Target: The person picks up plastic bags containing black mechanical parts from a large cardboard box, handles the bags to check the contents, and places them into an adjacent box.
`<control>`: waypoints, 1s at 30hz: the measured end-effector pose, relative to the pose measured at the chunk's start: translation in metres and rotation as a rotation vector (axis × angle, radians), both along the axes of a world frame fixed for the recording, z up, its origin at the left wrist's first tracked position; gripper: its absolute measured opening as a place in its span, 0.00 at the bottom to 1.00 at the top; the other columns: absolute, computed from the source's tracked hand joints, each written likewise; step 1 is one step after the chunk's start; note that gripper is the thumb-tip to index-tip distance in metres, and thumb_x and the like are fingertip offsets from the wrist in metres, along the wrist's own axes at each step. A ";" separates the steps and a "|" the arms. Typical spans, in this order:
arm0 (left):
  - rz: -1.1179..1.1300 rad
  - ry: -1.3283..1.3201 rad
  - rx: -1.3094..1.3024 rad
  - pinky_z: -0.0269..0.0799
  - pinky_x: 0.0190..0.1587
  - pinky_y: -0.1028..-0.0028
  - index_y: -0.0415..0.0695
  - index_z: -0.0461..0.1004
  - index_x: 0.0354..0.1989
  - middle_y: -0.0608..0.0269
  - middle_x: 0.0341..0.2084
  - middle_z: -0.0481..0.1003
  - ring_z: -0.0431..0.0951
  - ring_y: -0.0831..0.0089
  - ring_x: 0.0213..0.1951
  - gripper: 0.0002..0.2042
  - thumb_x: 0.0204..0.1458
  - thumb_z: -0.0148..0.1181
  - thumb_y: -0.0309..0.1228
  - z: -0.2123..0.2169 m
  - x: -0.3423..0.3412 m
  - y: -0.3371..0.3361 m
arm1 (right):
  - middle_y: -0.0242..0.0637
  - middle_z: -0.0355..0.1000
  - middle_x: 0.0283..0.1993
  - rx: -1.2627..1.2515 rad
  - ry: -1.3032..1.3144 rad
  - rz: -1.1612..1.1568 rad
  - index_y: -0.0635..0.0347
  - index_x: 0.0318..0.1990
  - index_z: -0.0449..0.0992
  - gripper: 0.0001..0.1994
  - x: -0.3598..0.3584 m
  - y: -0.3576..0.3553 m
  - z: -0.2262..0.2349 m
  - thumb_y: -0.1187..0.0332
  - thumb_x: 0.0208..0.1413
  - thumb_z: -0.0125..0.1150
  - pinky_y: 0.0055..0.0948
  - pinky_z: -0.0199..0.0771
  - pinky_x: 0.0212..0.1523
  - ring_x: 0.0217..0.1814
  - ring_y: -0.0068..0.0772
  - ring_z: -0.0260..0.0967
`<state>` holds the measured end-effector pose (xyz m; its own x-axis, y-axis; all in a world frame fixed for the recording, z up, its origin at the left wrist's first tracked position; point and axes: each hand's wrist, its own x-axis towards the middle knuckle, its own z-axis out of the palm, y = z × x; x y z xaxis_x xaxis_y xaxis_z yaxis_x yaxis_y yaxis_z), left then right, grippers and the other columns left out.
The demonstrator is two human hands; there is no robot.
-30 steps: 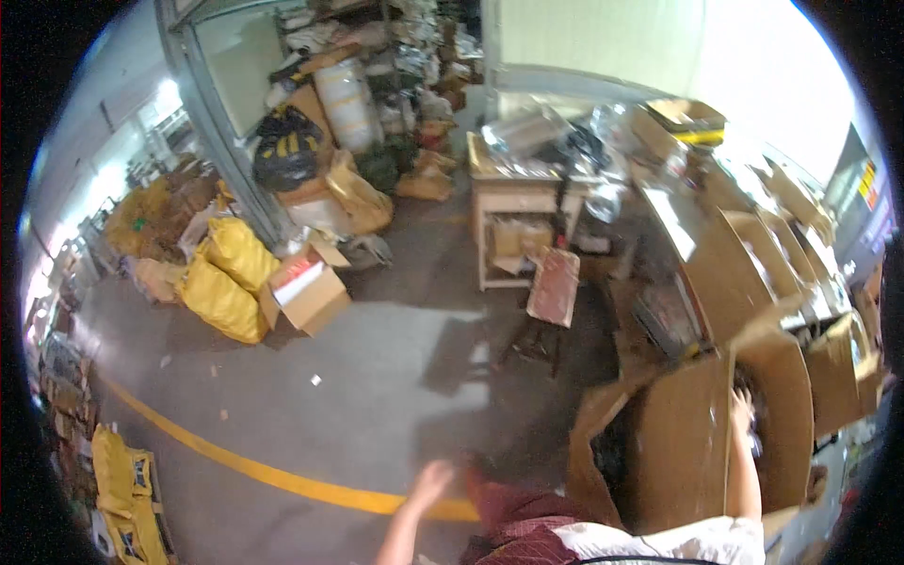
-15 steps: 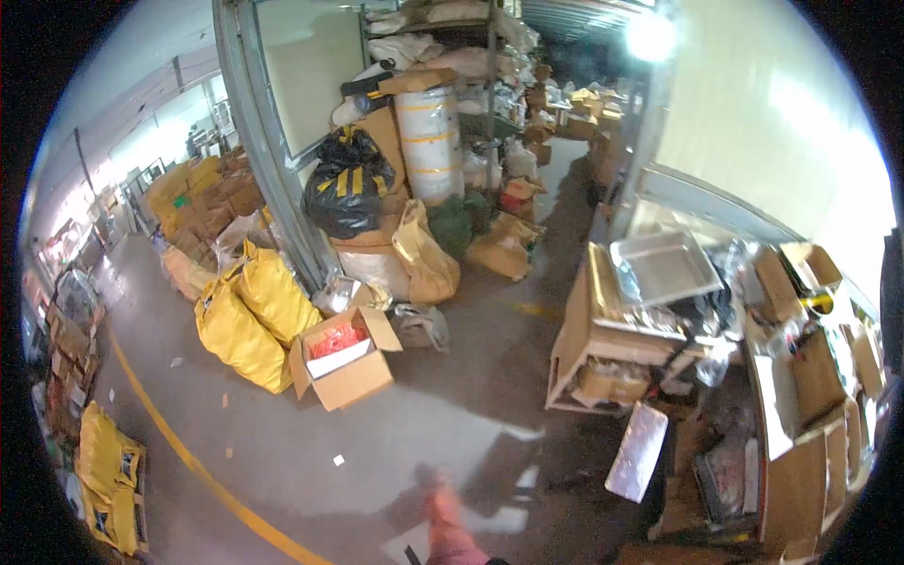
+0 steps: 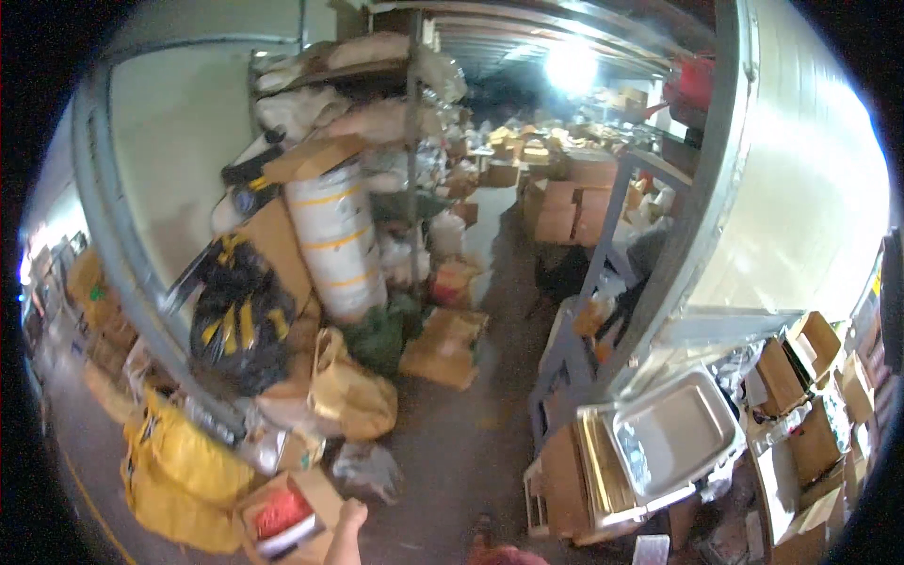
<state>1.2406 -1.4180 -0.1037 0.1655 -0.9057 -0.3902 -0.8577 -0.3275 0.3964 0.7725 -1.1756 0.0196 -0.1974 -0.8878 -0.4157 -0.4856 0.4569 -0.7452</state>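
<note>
My left hand (image 3: pixel 350 518) comes up from the lower edge, with its fingers curled in and no held thing showing. In the picture it overlaps the right side of an open cardboard box (image 3: pixel 325 497); whether it touches the box I cannot tell. Inside that box lies something red (image 3: pixel 281 511) with a white piece in front of it. A yellow sack (image 3: pixel 184 476) stands left of the box. My right hand is out of view. At the bottom middle, a blurred reddish shape (image 3: pixel 508 556) and a dark one are too unclear to name.
A floor passage (image 3: pixel 457 433) runs between a black bag (image 3: pixel 240 315), a white drum (image 3: pixel 334 240) and shelves on the left and a metal door frame (image 3: pixel 697 245) on the right. A metal tray (image 3: pixel 673 438) lies on a bench at right, beside open boxes (image 3: pixel 791 377).
The view has swung left-to-right toward the passage and moved closer. The yellow sack and open box now sit lower left. My left hand has come into view beside the box.
</note>
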 end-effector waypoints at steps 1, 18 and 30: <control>0.004 0.075 -0.150 0.74 0.51 0.58 0.41 0.80 0.44 0.43 0.41 0.80 0.79 0.48 0.48 0.18 0.55 0.56 0.41 0.014 -0.024 -0.065 | 0.39 0.69 0.63 0.005 -0.011 -0.017 0.49 0.58 0.76 0.21 -0.013 -0.037 -0.003 0.54 0.59 0.58 0.45 0.65 0.63 0.67 0.47 0.61; -0.472 0.079 0.483 0.72 0.53 0.58 0.40 0.75 0.52 0.43 0.45 0.78 0.78 0.49 0.50 0.22 0.56 0.56 0.44 0.063 -0.252 -0.443 | 0.39 0.71 0.60 -0.206 -0.065 0.042 0.50 0.57 0.77 0.21 -0.238 -0.658 0.049 0.53 0.59 0.59 0.42 0.68 0.61 0.64 0.45 0.65; -0.557 -0.006 0.252 0.73 0.51 0.57 0.40 0.76 0.51 0.44 0.43 0.79 0.79 0.51 0.48 0.23 0.57 0.57 0.46 0.035 -0.472 -1.001 | 0.40 0.73 0.58 0.028 -0.020 -0.330 0.51 0.56 0.78 0.21 -0.421 -0.925 0.022 0.53 0.58 0.59 0.41 0.70 0.59 0.61 0.45 0.67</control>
<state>0.7685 -2.4193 -0.0683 -0.3038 -0.7365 -0.6044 -0.9288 0.0877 0.3599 0.3514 -2.1005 0.0412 -0.4643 -0.7654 -0.4457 -0.2937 0.6078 -0.7378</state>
